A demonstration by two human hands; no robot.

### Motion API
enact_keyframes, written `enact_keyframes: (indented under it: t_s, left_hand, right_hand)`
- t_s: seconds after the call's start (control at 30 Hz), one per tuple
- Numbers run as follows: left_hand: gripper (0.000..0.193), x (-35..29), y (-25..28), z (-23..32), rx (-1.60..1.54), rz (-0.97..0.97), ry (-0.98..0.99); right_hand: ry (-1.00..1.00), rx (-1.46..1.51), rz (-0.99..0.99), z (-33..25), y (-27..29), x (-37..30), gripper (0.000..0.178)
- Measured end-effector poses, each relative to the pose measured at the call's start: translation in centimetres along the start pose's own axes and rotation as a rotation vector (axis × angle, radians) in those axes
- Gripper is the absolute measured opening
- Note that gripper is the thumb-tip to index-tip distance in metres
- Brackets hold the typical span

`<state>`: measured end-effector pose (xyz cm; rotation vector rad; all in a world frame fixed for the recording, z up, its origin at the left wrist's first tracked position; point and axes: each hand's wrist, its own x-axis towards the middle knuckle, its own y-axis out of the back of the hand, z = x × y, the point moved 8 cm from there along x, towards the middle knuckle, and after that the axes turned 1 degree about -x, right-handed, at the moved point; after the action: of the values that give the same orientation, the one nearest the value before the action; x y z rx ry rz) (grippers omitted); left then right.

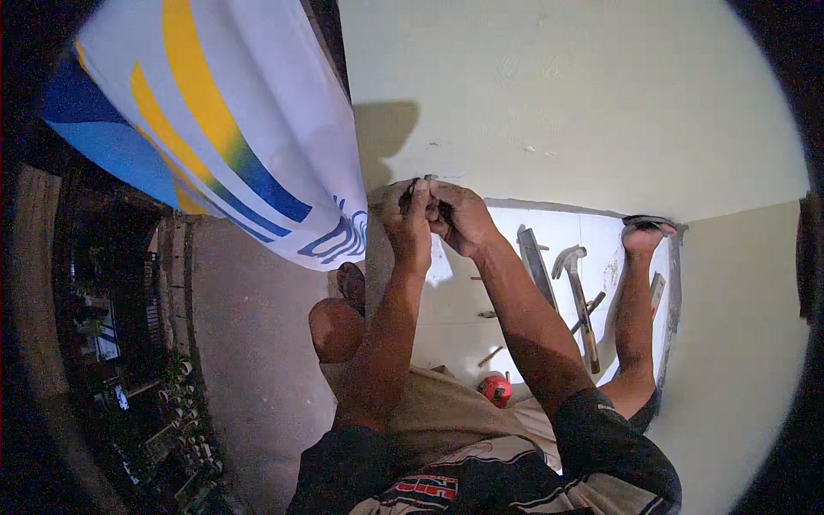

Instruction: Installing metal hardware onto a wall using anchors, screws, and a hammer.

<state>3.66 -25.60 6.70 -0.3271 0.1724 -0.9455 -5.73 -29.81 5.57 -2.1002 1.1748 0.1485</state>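
Observation:
My left hand [410, 215] and my right hand [462, 219] meet close to the pale wall [549, 112], near its lower edge. Fingers of both are bent and pinched together. A small dark tip shows between them, too little to name. On the white surface to the right of my forearms lies a claw hammer [581, 300], its head toward the wall. Beside it rests a long grey metal bar [537, 270]. A red round tool, perhaps a tape measure [495, 390], sits nearer to me.
A white, yellow and blue cloth [249, 129] hangs at the left, close to my hands. My right foot [645, 236] stands by the wall corner. A short thin stick [490, 356] lies on the white surface. Grey ground [257, 343] stretches left, with potted plants [178, 403] beyond.

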Motion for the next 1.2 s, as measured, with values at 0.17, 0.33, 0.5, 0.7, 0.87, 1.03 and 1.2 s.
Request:
enact_keyframes:
  t_s: [0.17, 0.33, 0.5, 0.7, 0.87, 1.03, 1.2]
  left_hand:
    - [0.023, -0.8, -1.3, -2.4, -0.477, -0.07, 0.347]
    - [0.025, -1.4, -1.7, -1.8, -0.645, -0.01, 0.471]
    - [0.027, -1.5, -3.0, -0.9, -0.524, 0.005, 0.422]
    - [0.038, 1.1, 2.8, -4.0, 0.146, -0.067, 0.171]
    - [0.029, 0.8, 0.4, -3.6, 0.045, -0.063, 0.212]
    - [0.03, -0.3, 0.2, -4.4, 0.394, -0.066, -0.188]
    - [0.04, -12.5, -5.0, -15.0, 0.509, -0.529, 0.461]
  right_hand:
    - [0.076, -0.124, 0.042, -0.7, -1.1, -0.3, 0.024]
    - [0.187, -0.458, 0.321, -1.6, -1.2, -1.0, 0.031]
    - [0.314, -0.847, 0.465, -3.4, -0.4, -1.8, 0.034]
    - [0.331, -1.129, 0.41, -4.4, 1.2, -7.5, 0.041]
    - [0.333, -1.323, 1.129, -6.9, 23.5, -25.7, 0.031]
    - [-0.359, -1.472, 1.253, -2.2, 34.8, -35.9, 0.049]
    - [-0.393, -1.3, 0.987, 1.8, 37.2, -36.1, 0.055]
